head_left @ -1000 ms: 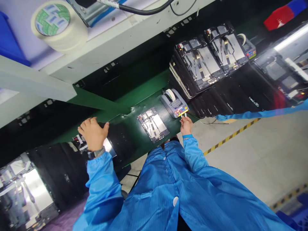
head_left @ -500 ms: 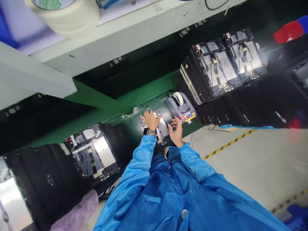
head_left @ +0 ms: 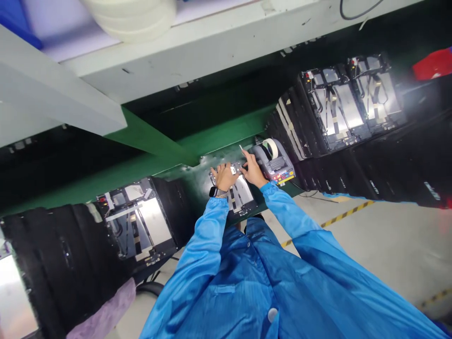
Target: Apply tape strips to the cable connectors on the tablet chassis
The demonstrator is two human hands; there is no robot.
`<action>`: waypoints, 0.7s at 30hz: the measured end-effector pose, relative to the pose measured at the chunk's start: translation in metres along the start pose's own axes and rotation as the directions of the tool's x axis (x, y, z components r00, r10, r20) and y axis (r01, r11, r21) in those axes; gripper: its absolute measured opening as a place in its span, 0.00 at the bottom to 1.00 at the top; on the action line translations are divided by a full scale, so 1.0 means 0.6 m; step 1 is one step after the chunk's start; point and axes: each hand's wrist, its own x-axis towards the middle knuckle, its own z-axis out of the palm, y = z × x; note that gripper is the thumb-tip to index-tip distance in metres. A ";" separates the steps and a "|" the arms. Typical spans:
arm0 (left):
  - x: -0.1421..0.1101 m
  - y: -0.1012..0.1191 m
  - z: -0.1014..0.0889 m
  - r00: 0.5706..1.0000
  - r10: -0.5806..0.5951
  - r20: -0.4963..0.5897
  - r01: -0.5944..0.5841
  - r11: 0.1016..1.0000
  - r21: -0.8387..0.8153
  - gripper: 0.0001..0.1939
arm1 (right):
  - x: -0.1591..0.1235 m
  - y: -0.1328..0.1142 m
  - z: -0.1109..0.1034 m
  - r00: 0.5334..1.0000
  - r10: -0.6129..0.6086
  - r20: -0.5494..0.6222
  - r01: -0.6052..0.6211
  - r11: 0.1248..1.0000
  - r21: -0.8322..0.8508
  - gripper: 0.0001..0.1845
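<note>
Inspection at the work position found the person in a blue smock [head_left: 226, 287] standing at a table [head_left: 208, 162] topped with a green mat. An opened electronic device [head_left: 240, 194], its bare metal plates and ribbon cables exposed, lay on the table directly in front of the person, just left of a tape dispenser [head_left: 276, 165]. The dispenser carried a pale tape roll [head_left: 270, 149] and had a small panel of coloured buttons [head_left: 285, 179] on its near end.

The left hand [head_left: 224, 176] lay over the device's left portion and touched it, with the fingers [head_left: 216, 170] spread. This grip was wide, and no held item could be confirmed. A wristwatch [head_left: 213, 191] was worn on that wrist.

The right hand [head_left: 253, 172] was just right of the left hand, above the device's far edge and beside the dispenser. Its grip was narrow, holding a thin pale strip [head_left: 241, 149], probably tape, that projected toward the far left from the fingertips.

Further devices sat in black trays on the table: one unit [head_left: 137, 219] to the left and two units [head_left: 353, 101] to the right. A large roll of masking tape [head_left: 129, 16] stood at the far edge of the view, partly cut off and blurred. A grey concrete floor [head_left: 381, 240] marked with a yellow-and-black line [head_left: 346, 216] lay to the right.
</note>
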 end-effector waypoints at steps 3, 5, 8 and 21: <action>0.006 -0.008 0.001 1.000 0.015 0.005 -0.015 1.000 -0.016 0.32 | -0.003 0.004 0.001 1.000 0.006 0.015 -0.006 1.000 0.009 0.48; 0.010 -0.013 0.001 1.000 0.023 0.003 -0.023 1.000 -0.022 0.31 | -0.003 0.004 0.002 1.000 -0.001 0.015 0.000 1.000 0.014 0.48; 0.017 -0.020 0.000 0.999 0.035 0.010 -0.034 0.999 -0.020 0.30 | -0.001 -0.003 0.000 0.999 -0.016 0.038 0.017 1.000 -0.022 0.49; 0.034 -0.031 -0.008 0.995 0.066 0.074 -0.067 0.998 0.005 0.33 | 0.002 -0.025 -0.012 0.996 -0.011 0.093 0.032 0.973 -0.228 0.54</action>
